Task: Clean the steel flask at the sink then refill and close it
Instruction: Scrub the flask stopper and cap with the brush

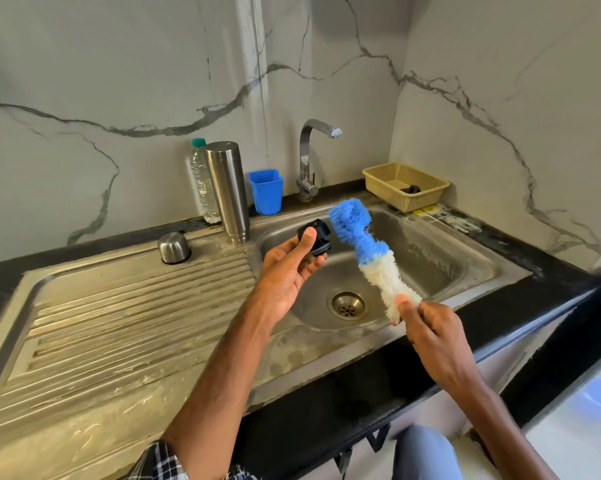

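Two hands grip: left hand [285, 271] a round black stopper [321, 234], right hand [430, 329] a bristly brush [361, 244] (blue-tipped).

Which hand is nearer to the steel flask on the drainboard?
Left. The left hand, holding the black stopper, is right of the steel flask, over the sink; the right hand, gripping the brush, is much farther right.
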`<action>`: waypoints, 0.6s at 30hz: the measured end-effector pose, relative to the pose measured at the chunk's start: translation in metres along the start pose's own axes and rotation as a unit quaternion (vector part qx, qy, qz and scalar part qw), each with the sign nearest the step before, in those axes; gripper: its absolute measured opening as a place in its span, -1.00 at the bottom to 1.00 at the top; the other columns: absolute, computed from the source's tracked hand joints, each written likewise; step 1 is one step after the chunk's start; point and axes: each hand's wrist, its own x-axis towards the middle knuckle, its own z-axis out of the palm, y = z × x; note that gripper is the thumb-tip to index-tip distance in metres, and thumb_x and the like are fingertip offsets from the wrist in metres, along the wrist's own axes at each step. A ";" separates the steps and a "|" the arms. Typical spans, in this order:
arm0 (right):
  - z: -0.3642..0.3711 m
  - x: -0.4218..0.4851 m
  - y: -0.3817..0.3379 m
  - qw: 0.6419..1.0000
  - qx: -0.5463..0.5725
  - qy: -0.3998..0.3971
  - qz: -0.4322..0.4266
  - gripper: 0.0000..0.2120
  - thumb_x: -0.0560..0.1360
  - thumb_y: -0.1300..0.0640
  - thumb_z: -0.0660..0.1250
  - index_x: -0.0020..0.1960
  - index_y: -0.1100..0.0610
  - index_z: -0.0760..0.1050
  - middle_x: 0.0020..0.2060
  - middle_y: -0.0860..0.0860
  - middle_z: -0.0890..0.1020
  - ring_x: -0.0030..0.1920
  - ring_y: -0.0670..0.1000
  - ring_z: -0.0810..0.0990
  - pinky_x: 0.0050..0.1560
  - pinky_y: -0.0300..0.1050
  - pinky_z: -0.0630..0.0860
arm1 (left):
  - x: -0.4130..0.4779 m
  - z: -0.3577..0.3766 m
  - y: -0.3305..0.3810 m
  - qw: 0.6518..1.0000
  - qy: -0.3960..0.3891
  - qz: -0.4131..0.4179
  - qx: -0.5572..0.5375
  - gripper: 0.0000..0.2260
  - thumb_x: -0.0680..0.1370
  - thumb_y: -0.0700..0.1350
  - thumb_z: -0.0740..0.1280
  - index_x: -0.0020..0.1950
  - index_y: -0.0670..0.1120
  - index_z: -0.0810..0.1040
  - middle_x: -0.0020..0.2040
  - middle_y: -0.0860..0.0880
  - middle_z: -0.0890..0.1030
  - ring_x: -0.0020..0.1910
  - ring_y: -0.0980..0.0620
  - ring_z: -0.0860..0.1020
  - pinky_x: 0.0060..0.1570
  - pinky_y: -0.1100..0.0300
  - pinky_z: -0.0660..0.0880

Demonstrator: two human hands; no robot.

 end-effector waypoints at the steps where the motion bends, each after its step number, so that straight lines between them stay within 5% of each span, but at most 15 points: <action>1: -0.001 0.000 0.000 1.000 0.007 -0.006 -0.002 -0.51 0.60 -0.06 0.27 -0.37 0.26 0.45 -0.51 0.02 0.43 -0.51 0.04 0.33 -0.47 0.07 0.27 | 0.000 0.000 -0.001 1.000 -0.004 0.000 -0.002 -0.80 0.59 -0.14 0.41 0.15 -0.23 0.63 0.00 -0.18 0.72 -0.12 -0.02 0.66 -0.15 0.26 0.64; 10: 0.007 -0.003 -0.007 0.999 0.025 -0.036 -0.017 -0.55 0.59 -0.08 0.26 -0.39 0.13 0.50 -0.50 0.16 0.41 -0.51 0.14 0.31 -0.46 0.05 0.28 | -0.003 0.000 -0.002 0.999 -0.029 -0.009 -0.017 -0.82 0.64 -0.16 0.34 0.14 -0.25 0.63 -0.01 -0.18 0.72 -0.19 0.01 0.66 -0.17 0.25 0.65; 16: 0.001 0.002 -0.005 1.000 0.000 -0.020 0.001 -0.53 0.62 -0.01 0.26 -0.39 0.21 0.46 -0.55 -0.04 0.38 -0.53 -0.05 0.29 -0.47 -0.04 0.26 | -0.001 -0.001 -0.001 0.999 -0.013 -0.010 -0.038 -0.81 0.63 -0.18 0.36 0.17 -0.27 0.60 0.03 -0.22 0.69 -0.12 0.00 0.66 -0.15 0.22 0.66; 18: 0.001 -0.001 -0.005 0.999 0.006 -0.029 -0.024 -0.55 0.63 0.01 0.27 -0.43 0.08 0.48 -0.55 -0.03 0.38 -0.54 -0.05 0.29 -0.48 -0.07 0.25 | -0.001 -0.001 0.001 0.998 -0.017 -0.008 -0.056 -0.83 0.64 -0.19 0.34 0.16 -0.25 0.59 0.03 -0.22 0.69 -0.10 -0.01 0.66 -0.12 0.20 0.66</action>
